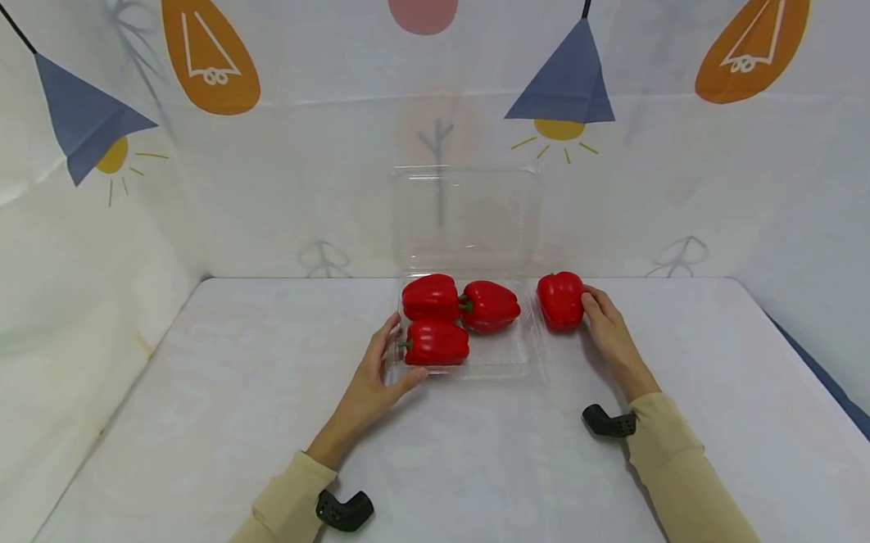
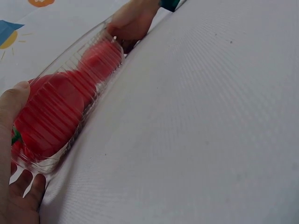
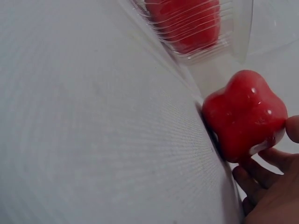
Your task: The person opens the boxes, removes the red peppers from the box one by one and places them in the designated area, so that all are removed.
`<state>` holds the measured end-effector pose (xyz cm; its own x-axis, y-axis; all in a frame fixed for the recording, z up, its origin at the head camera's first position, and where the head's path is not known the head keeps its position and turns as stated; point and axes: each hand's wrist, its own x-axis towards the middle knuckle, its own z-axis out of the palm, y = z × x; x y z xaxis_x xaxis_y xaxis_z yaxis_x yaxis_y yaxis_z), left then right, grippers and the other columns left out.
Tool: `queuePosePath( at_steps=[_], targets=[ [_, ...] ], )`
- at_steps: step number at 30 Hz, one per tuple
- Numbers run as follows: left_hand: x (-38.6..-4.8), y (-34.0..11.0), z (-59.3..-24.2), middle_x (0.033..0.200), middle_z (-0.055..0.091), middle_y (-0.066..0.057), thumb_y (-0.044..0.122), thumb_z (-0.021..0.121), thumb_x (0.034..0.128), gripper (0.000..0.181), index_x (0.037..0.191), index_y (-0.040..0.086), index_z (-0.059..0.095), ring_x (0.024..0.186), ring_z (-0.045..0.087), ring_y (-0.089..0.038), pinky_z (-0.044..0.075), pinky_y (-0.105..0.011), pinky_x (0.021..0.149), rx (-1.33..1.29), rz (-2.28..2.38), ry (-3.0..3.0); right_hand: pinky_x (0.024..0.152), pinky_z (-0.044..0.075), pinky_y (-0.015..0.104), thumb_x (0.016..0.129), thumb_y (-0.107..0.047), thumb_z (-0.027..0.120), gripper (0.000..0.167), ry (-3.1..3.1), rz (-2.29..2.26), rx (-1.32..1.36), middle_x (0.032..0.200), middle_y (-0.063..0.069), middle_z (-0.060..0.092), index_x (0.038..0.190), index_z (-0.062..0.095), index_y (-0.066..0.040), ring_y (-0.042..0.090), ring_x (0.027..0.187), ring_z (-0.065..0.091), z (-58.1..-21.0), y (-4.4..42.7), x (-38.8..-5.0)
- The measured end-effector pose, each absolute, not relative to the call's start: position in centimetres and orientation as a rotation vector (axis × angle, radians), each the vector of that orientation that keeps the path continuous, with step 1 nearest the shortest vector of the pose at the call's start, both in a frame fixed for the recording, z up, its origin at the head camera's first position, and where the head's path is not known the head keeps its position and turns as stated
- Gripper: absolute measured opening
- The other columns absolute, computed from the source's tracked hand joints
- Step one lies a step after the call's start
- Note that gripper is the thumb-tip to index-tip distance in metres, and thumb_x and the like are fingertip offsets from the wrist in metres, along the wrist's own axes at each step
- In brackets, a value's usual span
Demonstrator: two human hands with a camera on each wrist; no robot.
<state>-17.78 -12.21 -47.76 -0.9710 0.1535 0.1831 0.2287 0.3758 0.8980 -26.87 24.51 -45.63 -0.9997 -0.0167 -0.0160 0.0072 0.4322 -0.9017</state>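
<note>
A clear hinged plastic container stands on the table with its lid raised behind it. Inside lie three red bell peppers: one at the back left, one at the back right and one at the front left. My left hand holds the container's front left corner, thumb on the front wall and fingers along the left side. Just right of the container, another red bell pepper rests on the table. My right hand grips its right side between thumb and fingers, as the right wrist view shows.
The white-covered table meets an upright cloth printed with lamps and bulbs, close behind the container. Another cloth side rises at the left. Black curved devices sit at both wrists.
</note>
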Motion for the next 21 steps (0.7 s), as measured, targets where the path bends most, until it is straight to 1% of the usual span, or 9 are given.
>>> queuePosePath(
  at_steps=[6,10,17,21],
  targets=[
    [-17.77,-12.22,-47.69,0.154,0.027,0.001,0.037,0.072,0.0815,0.089,0.151,0.025,0.018,0.140,0.034,-0.022,0.037,-0.048,0.109,-0.372,-1.679,-2.538,0.117,0.016,0.056,0.101,-0.046,0.029,0.063,2.653,-1.692,-0.010,0.154,0.019,0.026,0.149,0.023,-0.006,0.037,0.143,0.020,-45.57,24.41,-26.74],
    [-17.81,-12.19,-47.67,0.154,0.027,0.001,0.035,0.072,0.0818,0.089,0.151,0.024,0.018,0.140,0.035,-0.022,0.037,-0.048,0.109,-0.376,-1.659,-2.542,0.117,0.018,0.055,0.101,-0.044,0.030,0.062,2.648,-1.730,-0.012,0.153,0.019,0.027,0.148,0.024,-0.005,0.036,0.143,0.022,-45.47,24.39,-26.77],
    [-17.77,-12.19,-47.84,0.154,0.026,0.004,0.038,0.072,0.0814,0.089,0.151,0.028,0.017,0.140,0.033,-0.021,0.036,-0.050,0.109,-0.360,-1.678,-2.550,0.115,0.023,0.052,0.102,-0.040,0.032,0.058,2.661,-1.800,-0.015,0.150,0.020,0.032,0.147,0.026,-0.004,0.037,0.138,0.030,-45.50,24.33,-26.78],
    [-17.75,-12.18,-47.75,0.154,0.027,0.002,0.036,0.072,0.0814,0.089,0.151,0.027,0.018,0.140,0.034,-0.022,0.036,-0.051,0.109,-0.368,-1.681,-2.539,0.114,0.027,0.051,0.102,-0.038,0.034,0.056,2.693,-1.838,-0.011,0.149,0.019,0.034,0.146,0.028,-0.004,0.035,0.137,0.032,-45.44,24.22,-26.78]
  ],
)
